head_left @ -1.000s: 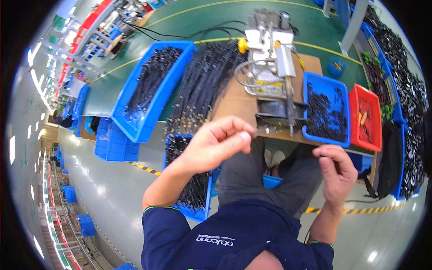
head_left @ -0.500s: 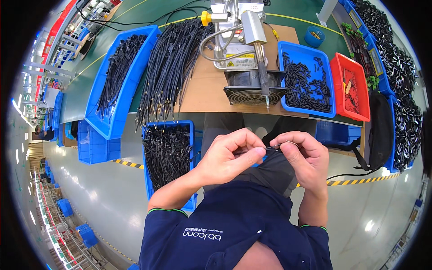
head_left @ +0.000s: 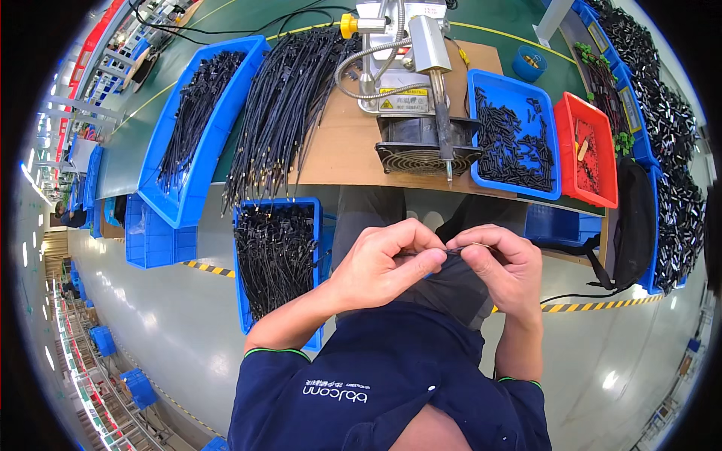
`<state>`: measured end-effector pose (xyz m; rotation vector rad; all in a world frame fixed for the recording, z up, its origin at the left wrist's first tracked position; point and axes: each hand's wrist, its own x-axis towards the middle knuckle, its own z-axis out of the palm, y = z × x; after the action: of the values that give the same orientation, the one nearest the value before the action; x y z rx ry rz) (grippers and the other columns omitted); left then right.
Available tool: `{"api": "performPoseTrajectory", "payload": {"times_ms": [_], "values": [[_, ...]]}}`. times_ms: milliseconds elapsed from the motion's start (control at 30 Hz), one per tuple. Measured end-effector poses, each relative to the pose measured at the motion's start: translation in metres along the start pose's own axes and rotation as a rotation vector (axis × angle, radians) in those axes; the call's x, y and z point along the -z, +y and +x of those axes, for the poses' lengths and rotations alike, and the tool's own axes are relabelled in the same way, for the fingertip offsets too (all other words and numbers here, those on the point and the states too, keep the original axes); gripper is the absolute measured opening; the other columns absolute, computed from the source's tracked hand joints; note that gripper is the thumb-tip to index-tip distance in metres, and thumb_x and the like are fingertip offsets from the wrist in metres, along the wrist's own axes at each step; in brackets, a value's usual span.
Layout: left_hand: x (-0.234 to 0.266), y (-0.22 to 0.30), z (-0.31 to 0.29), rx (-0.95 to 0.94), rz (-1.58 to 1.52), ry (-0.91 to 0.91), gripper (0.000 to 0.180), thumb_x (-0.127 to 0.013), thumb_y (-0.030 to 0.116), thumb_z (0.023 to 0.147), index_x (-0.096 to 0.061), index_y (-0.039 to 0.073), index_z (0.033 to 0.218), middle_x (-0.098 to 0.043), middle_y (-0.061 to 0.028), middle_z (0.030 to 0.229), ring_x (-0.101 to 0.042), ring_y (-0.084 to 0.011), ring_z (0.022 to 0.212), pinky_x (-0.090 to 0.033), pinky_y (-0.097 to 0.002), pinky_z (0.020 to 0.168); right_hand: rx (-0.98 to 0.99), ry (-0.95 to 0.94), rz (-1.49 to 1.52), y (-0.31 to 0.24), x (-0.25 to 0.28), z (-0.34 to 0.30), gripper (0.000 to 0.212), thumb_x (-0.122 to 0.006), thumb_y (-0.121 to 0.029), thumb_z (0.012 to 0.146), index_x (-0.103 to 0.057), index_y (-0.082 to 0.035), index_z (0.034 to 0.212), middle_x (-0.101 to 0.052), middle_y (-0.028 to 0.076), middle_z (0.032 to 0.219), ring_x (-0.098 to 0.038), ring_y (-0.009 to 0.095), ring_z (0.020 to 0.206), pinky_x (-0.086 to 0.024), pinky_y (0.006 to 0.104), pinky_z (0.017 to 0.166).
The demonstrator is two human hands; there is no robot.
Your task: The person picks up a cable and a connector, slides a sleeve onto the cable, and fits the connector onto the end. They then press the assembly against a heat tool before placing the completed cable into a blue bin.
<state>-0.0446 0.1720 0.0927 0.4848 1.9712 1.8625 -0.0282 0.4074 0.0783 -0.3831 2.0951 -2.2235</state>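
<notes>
My left hand (head_left: 387, 264) and my right hand (head_left: 505, 268) are raised above my lap, just off the near edge of the table. Both pinch a thin dark wire (head_left: 453, 252) between thumb and forefinger, and the fingertips nearly meet. Most of the wire is covered by my fingers, so its ends cannot be made out. Beyond the hands, a soldering iron (head_left: 442, 120) on a stand points its tip down over a black fan (head_left: 429, 146). Right of the iron, a blue tray (head_left: 558, 161) holds many short black tubular pieces.
A bundle of black cables (head_left: 282, 105) lies left of the cardboard sheet (head_left: 346, 154), overhanging the table edge. Blue bins (head_left: 154, 161) of cables stand at left and below. At right are a red tray (head_left: 613, 169), a small blue tub (head_left: 529, 64) and a black bag (head_left: 635, 225).
My hands have drawn closer together, so less wire shows between the fingertips. The view has shifted slightly.
</notes>
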Motion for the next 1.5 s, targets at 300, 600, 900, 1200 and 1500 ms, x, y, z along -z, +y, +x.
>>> {"api": "performPoseTrajectory", "payload": {"times_ms": [300, 600, 900, 1200, 1500], "values": [[-0.014, -0.01, 0.008, -0.017, -0.007, 0.044, 0.015, -0.073, 0.011, 0.105, -0.072, -0.003, 0.112, -0.079, -0.0082, 0.093, -0.074, -0.0111, 0.085, -0.058, -0.0271, 0.075, 0.015, 0.139, -0.096, 0.006, 0.004, -0.008, 0.012, -0.08, 0.002, 0.092, -0.079, 0.001, 0.104, -0.073, 0.009, 0.119, -0.046, 0.001, 0.065, -0.036, 0.0198, 0.056], [-0.024, -0.02, 0.011, -0.028, 0.159, 0.034, 0.012, -0.071, 0.008, 0.105, -0.071, -0.004, 0.109, -0.078, -0.0062, 0.088, -0.072, -0.008, 0.079, -0.056, -0.0238, 0.07, 0.181, 0.611, -0.33, -0.014, 0.058, -0.005, 0.003, -0.07, 0.002, 0.101, -0.072, 0.0, 0.101, -0.068, -0.001, 0.096, -0.055, 0.003, 0.077, -0.043, 0.0192, 0.068], [-0.016, -0.027, 0.003, 0.115, -0.018, 0.04, 0.015, -0.064, 0.012, 0.11, -0.067, -0.002, 0.115, -0.078, -0.0059, 0.095, -0.069, -0.0089, 0.084, -0.055, -0.0256, 0.077, 0.157, 0.815, -0.644, -0.019, 0.108, 0.008, 0.018, -0.074, -0.004, 0.1, -0.078, 0.002, 0.116, -0.071, -0.001, 0.101, -0.051, 0.003, 0.076, -0.04, 0.019, 0.067], [-0.023, -0.019, 0.019, 0.145, -0.177, 0.004, 0.018, -0.064, 0.014, 0.11, -0.067, -0.001, 0.12, -0.075, -0.0063, 0.101, -0.068, -0.009, 0.089, -0.055, -0.0272, 0.081, 0.177, 0.114, -0.248, 0.012, 0.027, -0.007, 0.024, -0.086, -0.001, 0.087, -0.08, -0.001, 0.111, -0.074, 0.004, 0.104, -0.044, -0.001, 0.062, -0.03, 0.0208, 0.052], [-0.028, -0.028, 0.028, -0.378, 0.469, 0.236, 0.02, -0.083, 0.004, 0.092, -0.074, 0.001, 0.109, -0.074, -0.0076, 0.095, -0.058, -0.0105, 0.065, -0.044, -0.0255, 0.055, -0.029, 0.164, -0.164, 0.024, 0.014, -0.017, 0.016, -0.076, 0.006, 0.095, -0.074, 0.006, 0.111, -0.072, 0.007, 0.109, -0.051, 0.0, 0.074, -0.038, 0.0172, 0.062]]}}
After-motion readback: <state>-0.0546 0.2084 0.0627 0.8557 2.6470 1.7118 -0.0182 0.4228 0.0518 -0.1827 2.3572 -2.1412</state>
